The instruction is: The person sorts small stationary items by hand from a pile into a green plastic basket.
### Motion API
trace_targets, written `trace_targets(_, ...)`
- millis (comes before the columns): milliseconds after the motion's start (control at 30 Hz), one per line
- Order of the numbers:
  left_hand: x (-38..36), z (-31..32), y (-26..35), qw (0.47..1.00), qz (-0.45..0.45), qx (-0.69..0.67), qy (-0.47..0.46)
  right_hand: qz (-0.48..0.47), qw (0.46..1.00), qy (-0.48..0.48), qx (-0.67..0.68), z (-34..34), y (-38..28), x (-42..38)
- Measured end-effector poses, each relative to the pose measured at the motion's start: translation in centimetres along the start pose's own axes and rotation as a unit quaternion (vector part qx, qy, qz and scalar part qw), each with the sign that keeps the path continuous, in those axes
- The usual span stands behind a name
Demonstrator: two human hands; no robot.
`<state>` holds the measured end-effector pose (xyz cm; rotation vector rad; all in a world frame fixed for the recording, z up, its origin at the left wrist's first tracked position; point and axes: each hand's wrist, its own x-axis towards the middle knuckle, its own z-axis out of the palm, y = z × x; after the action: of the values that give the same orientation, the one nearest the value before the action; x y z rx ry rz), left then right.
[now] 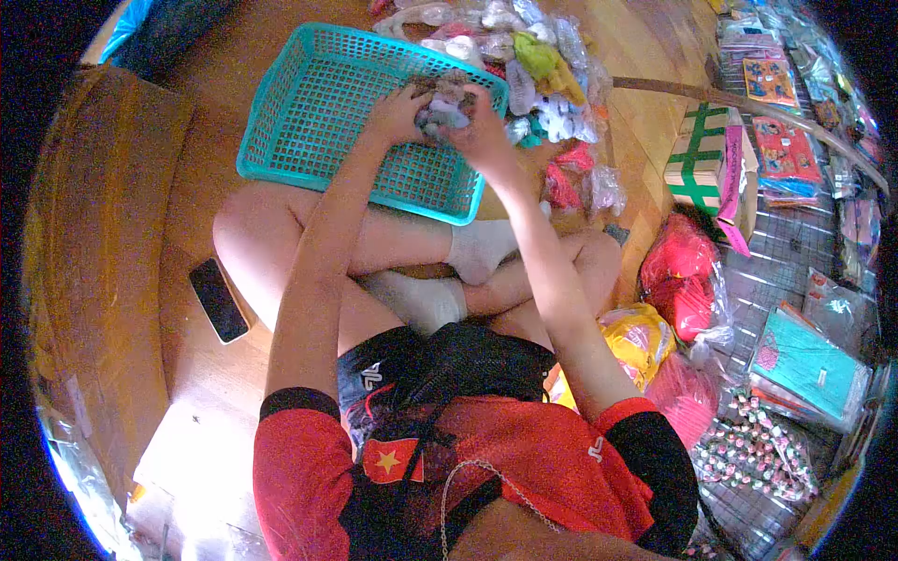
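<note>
Head view: both hands (398, 117) (479, 129) grip a grey bundle (441, 117) over the teal basket (313, 122)

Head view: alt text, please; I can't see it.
The left hand and right hand hold a small greyish bundle over the far-right part of a turquoise basket. The person sits cross-legged on a wooden floor, phone at left, bagged goods at right.

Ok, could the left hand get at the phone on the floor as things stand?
Probably yes: the phone lies uncovered beside the left knee. The left hand, though, is at the bundle over the basket, and would likely have to leave it first.
</note>
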<state>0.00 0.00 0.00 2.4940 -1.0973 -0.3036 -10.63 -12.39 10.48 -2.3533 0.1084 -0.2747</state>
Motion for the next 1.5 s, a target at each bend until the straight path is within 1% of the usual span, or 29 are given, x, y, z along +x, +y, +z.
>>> trace_targets(33,-0.2,-0.2,0.6,1.000,-0.008,0.000,0.005,0.038,0.999,0.006,-0.025,-1.8,-0.2,-0.1)
trace_targets(100,0.0,-0.8,0.6,1.000,-0.019,0.009,0.010,0.066,0.984,0.123,-0.113,-3.9,1.0,0.5)
trace_targets(167,-0.4,-1.1,1.0,0.999,-0.032,0.024,0.005,0.079,0.969,0.151,-0.181,-5.8,3.2,0.3)
trace_targets(200,-0.4,-0.8,1.2,1.000,-0.027,0.013,0.003,0.069,0.967,0.130,-0.206,-6.2,6.1,0.2)
trace_targets(267,-0.4,-0.6,0.9,1.000,-0.020,-0.003,-0.001,-0.021,0.967,0.114,-0.227,-5.8,8.8,0.0)
trace_targets(300,-0.2,-0.3,0.8,1.000,-0.014,-0.001,0.015,-0.067,0.963,0.107,-0.236,-5.6,9.1,0.0)
trace_targets(367,-0.1,0.3,0.6,0.999,-0.002,0.004,0.046,-0.039,0.968,0.121,-0.218,-4.5,9.4,-0.1)
trace_targets(433,-0.2,0.1,0.6,0.999,-0.013,0.018,0.036,-0.023,0.963,0.153,-0.218,-3.9,9.5,0.2)
trace_targets(567,0.0,0.3,0.4,0.999,-0.008,0.017,0.032,-0.077,0.959,0.213,-0.171,-3.5,9.8,0.7)
trace_targets(667,0.0,0.4,0.3,0.999,-0.003,0.020,0.029,-0.077,0.947,0.255,-0.179,-3.9,9.6,1.0)
trace_targets(767,-0.2,-0.4,0.7,1.000,-0.007,0.021,0.008,0.034,0.963,0.242,-0.116,-5.7,7.5,1.5)
trace_targets(800,-0.2,-0.5,0.7,1.000,-0.004,0.020,0.013,-0.011,0.961,0.248,-0.125,-6.4,5.6,1.3)
trace_targets(900,-0.4,-0.7,0.8,1.000,-0.001,0.021,0.019,-0.035,0.974,0.217,-0.056,-7.5,4.7,1.4)
trace_targets(933,-0.4,-1.2,1.0,1.000,-0.002,0.022,0.014,-0.003,0.992,0.118,-0.038,-8.2,2.1,0.9)
trace_targets(967,-0.5,-1.3,1.1,1.000,-0.003,0.024,0.008,-0.040,0.993,0.054,-0.093,-8.3,0.8,0.6)
trace_targets(1033,-0.3,-0.9,0.7,1.000,0.001,0.026,-0.004,-0.111,0.971,-0.074,-0.197,-7.7,-0.7,0.1)
trace_targets(1067,0.0,-0.8,0.5,1.000,0.004,0.028,-0.010,-0.099,0.965,-0.130,-0.203,-6.7,-1.0,-0.1)
trace_targets(1133,0.6,0.8,-0.3,0.999,0.006,0.042,0.011,-0.075,0.944,-0.240,-0.214,-4.4,-1.8,-0.4)
trace_targets(1167,0.9,1.7,-0.7,0.999,0.006,0.049,0.021,-0.070,0.942,-0.263,-0.195,-3.5,-2.3,-0.3)
trace_targets(1233,1.5,2.2,-1.2,0.999,0.000,0.034,0.015,-0.063,0.935,-0.311,-0.156,-2.1,-3.4,0.2)
trace_targets(1267,1.6,2.6,-1.4,1.000,-0.003,0.026,0.011,-0.139,0.944,-0.268,-0.134,-1.3,-2.6,0.3)
trace_targets(1367,1.3,2.5,-1.1,0.998,0.004,0.040,0.039,-0.044,0.907,-0.373,-0.190,0.0,-3.9,0.8)
trace_targets(1467,0.6,0.6,-0.4,0.998,0.031,0.044,0.025,-0.054,0.904,-0.328,-0.270,1.2,-3.4,-0.4)
trace_targets(1500,0.5,0.2,-0.2,0.998,0.028,0.045,0.019,-0.031,0.910,-0.309,-0.275,1.3,-3.1,-0.9)
